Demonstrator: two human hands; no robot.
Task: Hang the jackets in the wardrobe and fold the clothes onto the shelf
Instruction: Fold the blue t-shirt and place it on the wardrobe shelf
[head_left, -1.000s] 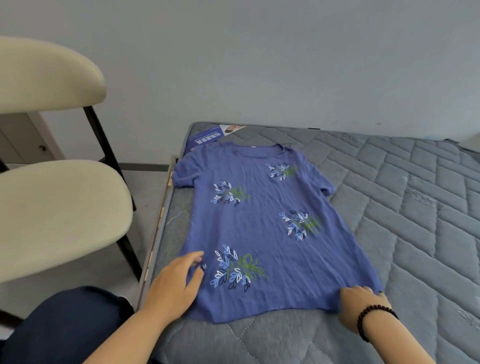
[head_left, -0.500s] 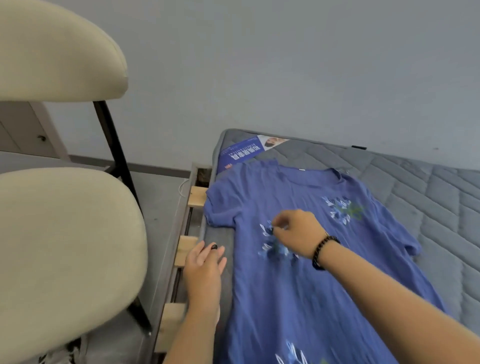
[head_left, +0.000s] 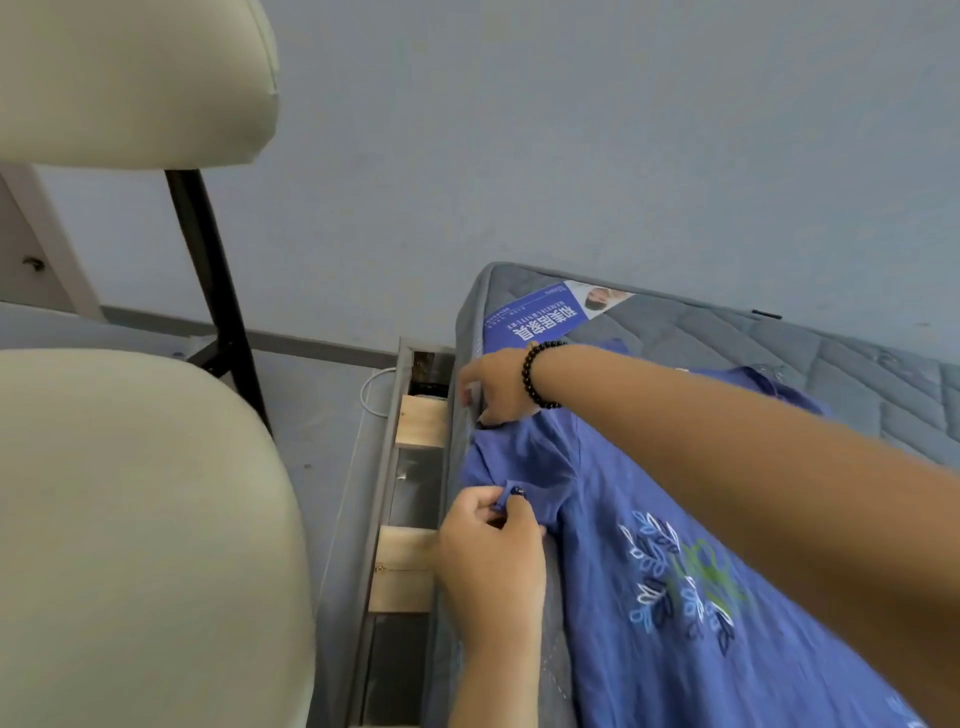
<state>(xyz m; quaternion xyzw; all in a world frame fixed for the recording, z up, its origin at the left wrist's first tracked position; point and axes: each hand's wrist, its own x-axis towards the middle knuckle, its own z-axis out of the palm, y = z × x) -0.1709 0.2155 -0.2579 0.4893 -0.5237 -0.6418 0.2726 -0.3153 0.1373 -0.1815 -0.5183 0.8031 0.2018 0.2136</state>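
Observation:
A blue short-sleeved shirt (head_left: 623, 561) with leaf prints lies spread flat on the grey quilted mattress (head_left: 857, 374). My left hand (head_left: 491, 551) pinches a small fold of the shirt's left sleeve near the mattress edge. My right hand (head_left: 493, 387), with a black bead bracelet on its wrist, reaches across and grips the shirt at the shoulder end of that sleeve. My right forearm covers much of the shirt's upper part.
A cream padded chair (head_left: 130, 493) with a black frame stands close on the left. Between chair and mattress the bed frame (head_left: 410, 519) shows wooden slats and gaps. A blue printed label (head_left: 540, 319) lies at the mattress corner. A grey wall is behind.
My view has moved closer to the shirt's left sleeve. My right hand went from the chest print to the sleeve's shoulder. My left hand went from lying flat to pinching the sleeve.

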